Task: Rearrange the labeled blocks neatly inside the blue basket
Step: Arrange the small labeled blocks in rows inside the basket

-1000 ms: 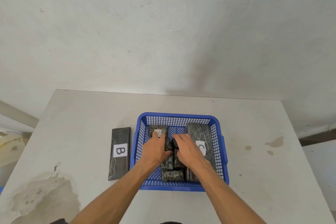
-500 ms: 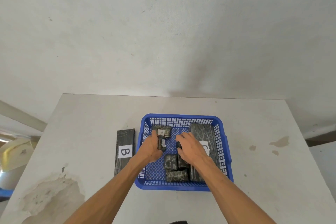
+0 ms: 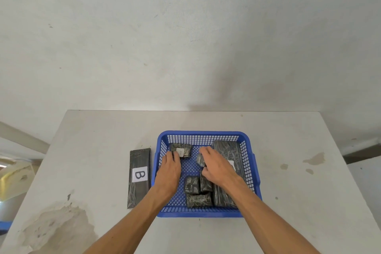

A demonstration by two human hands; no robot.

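1. Basket [image 3: 206, 135], blue mesh, sits on the table [image 3: 288, 222]; both hands are inside it.
2. Left hand [image 3: 170, 171]: palm down, fingers loosely curled, fingertips touching the near-left corner of block A [image 3: 181, 150]. No closed grip visible; it rests there rather than clasps.
3. Block A: small, lying flat just beyond the left fingertips, at the far-left of the basket. Long axis runs side to side; its white label faces up.
4. Right hand [image 3: 218, 168]: palm down, fingers bent around a small dark block [image 3: 201, 160] at its thumb side, gripping it. That block is mostly hidden; its axis cannot be told.
5. Long block [image 3: 227, 149]: passes under the right hand and wrist, along the basket's right wall. Long axis runs away from the person. A corner of its white label shows beside the knuckles; the letter is covered.
6. Between the two forearms, near side: three small blocks [image 3: 199, 192] packed touching. Two stand side by side, long axes pointing away; the third lies across their near ends, axis side to side.
7. Block B [image 3: 139, 177]: outside the basket, on the table left of the left hand, near the basket's left wall. Long axis points away from the person; label up.
8. Count: two long blocks, five small blocks seen, one basket.
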